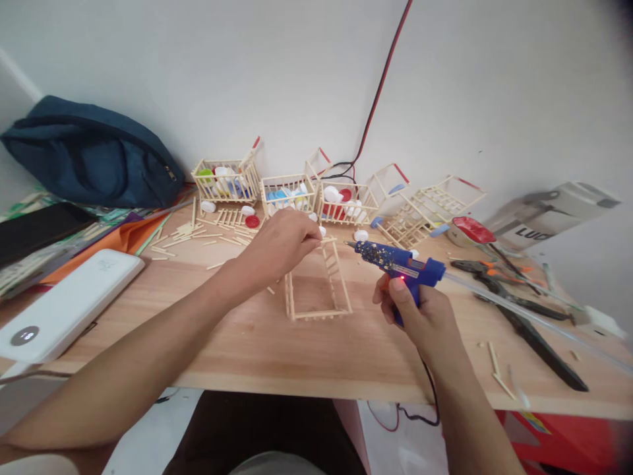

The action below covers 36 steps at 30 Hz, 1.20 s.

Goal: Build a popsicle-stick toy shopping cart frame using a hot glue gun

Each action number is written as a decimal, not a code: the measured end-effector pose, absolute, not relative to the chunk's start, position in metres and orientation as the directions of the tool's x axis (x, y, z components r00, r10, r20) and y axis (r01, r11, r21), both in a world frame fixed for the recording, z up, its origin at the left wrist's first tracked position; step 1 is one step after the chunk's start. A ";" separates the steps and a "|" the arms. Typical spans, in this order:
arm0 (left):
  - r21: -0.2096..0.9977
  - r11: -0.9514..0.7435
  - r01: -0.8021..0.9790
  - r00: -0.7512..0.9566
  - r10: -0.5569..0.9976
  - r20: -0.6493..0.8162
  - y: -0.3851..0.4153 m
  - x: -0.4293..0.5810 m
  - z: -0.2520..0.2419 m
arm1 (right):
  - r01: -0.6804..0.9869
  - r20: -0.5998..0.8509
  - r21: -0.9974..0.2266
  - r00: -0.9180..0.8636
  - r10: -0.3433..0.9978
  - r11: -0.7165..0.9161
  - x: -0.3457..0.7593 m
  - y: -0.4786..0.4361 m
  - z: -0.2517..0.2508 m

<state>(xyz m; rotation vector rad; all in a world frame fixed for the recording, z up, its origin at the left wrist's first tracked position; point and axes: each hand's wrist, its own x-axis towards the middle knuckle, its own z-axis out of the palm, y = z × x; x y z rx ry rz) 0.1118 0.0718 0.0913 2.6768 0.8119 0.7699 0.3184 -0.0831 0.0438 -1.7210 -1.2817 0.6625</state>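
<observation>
My right hand (420,307) is wrapped round the handle of a blue glue gun (400,260), whose nozzle points left and whose small red light is lit. A clear glue stick (494,298) sticks out of its back. My left hand (284,241) is pinched above the far left corner of a wooden stick frame (319,315); what its fingertips hold, if anything, is hidden. The frame lies on the table (326,359), with slats along its right side. The nozzle is a little right of the frame's far end, not touching it.
Four small stick carts (289,191) stand along the wall, some filled with bottle caps. Loose sticks (188,231) lie at the left, near a white power bank (74,303) and a blue bag (93,155). Pliers (514,300) and a red-topped bowl (469,232) are at the right.
</observation>
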 end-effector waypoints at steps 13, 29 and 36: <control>0.277 -0.824 0.494 0.718 0.566 0.404 0.071 0.115 0.085 | 0.484 0.097 -0.872 0.310 0.946 -0.069 0.313 -0.082 0.041; 0.217 -0.838 0.500 0.734 0.544 0.406 0.074 0.113 0.082 | 0.466 0.090 -0.882 0.298 0.950 -0.063 0.313 -0.080 0.039; 0.256 -0.844 0.471 0.738 0.536 0.410 0.074 0.115 0.084 | 0.495 0.099 -0.867 0.296 0.950 -0.064 0.315 -0.079 0.038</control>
